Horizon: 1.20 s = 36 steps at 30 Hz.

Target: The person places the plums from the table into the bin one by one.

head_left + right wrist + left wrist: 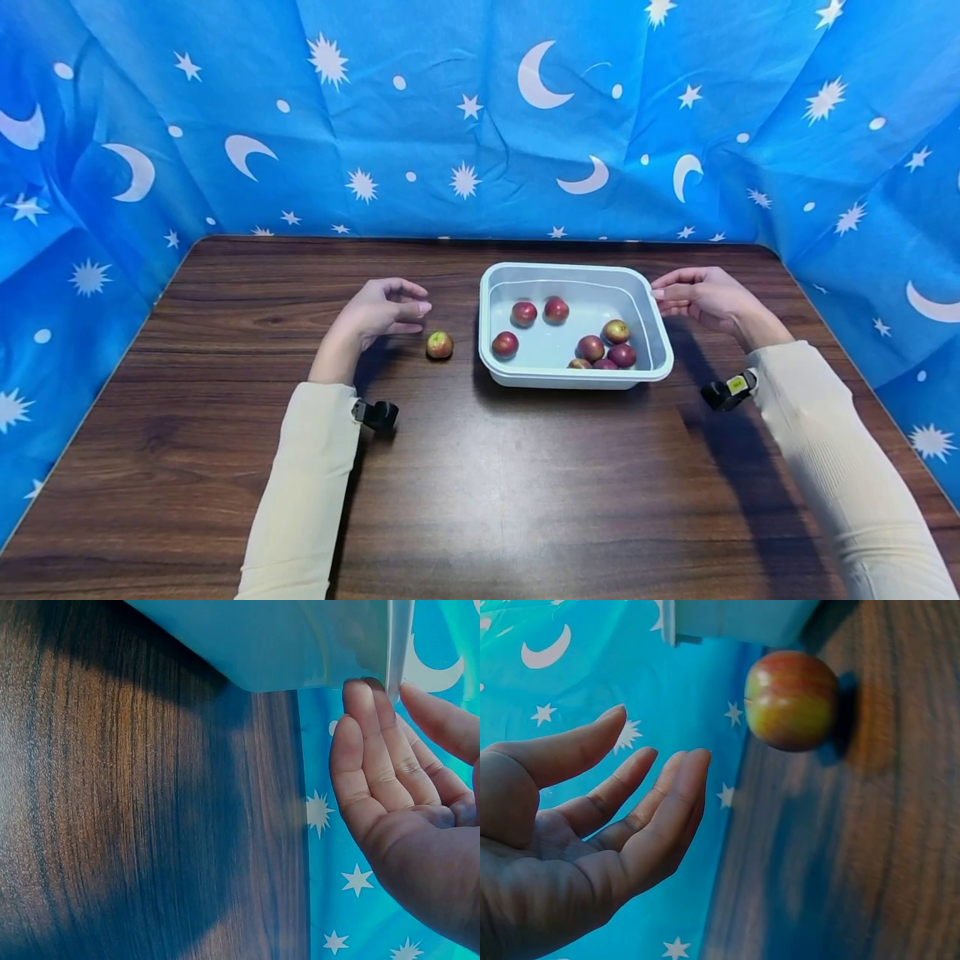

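My left hand (384, 308) hovers over the left half of the table, fingers loosely bent and apart, holding nothing. Just to its right, a small round red-and-yellow fruit (439, 344) lies on the wood; in the left wrist view that fruit (793, 700) sits beyond my fingertips. At the right end of a white plastic tub (555, 382), my right hand (711, 300) pinches the rim. The right wrist view shows the thumb above the rim and the fingertips below it. Several dark red fruits (590, 347) lie inside the tub, some partly hidden by its front wall.
A dark wood-grain table (465, 492) carries everything. Blue cloth (427, 125) printed with white moons and stars hangs behind it and at both sides. Black wrist cameras (378, 415) are strapped over both cream sleeves (303, 492).
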Available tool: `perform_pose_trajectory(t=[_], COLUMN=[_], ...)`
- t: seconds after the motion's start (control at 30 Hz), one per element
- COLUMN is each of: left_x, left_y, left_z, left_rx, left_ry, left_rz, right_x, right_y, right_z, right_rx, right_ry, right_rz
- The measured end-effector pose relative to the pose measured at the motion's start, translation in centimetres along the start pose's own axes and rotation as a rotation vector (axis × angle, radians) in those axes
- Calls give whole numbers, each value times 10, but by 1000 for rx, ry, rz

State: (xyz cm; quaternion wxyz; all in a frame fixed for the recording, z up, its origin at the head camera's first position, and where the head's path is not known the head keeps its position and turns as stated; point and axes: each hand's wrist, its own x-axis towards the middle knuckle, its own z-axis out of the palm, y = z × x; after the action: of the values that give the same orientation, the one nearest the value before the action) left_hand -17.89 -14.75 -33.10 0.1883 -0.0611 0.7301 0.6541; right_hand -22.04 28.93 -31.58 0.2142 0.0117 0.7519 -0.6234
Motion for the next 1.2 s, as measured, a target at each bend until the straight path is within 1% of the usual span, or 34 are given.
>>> perform_pose_trajectory(t=[0.23,0.4,0.7,0.83,1.0,1.2], left_x=[0,1,2,3,4,3], left_y=[-12,-19,-26,-29,-31,-30], left_z=[-1,0,5,8,11,13], left_rx=[6,28,56,70,71,78], left_ry=[-16,-34,-52,-60,-78,-80], left_rz=[-23,-22,-39,-42,-40,-34], right_x=[1,0,0,0,0,1], right_y=[1,1,2,2,2,3], right_z=[-1,-1,-2,-2,-2,-2], right_rx=[93,90,148,148,146,151], right_ry=[-81,-74,-107,-106,-108,-109], right_rz=[-26,-26,-42,-37,-38,-46])
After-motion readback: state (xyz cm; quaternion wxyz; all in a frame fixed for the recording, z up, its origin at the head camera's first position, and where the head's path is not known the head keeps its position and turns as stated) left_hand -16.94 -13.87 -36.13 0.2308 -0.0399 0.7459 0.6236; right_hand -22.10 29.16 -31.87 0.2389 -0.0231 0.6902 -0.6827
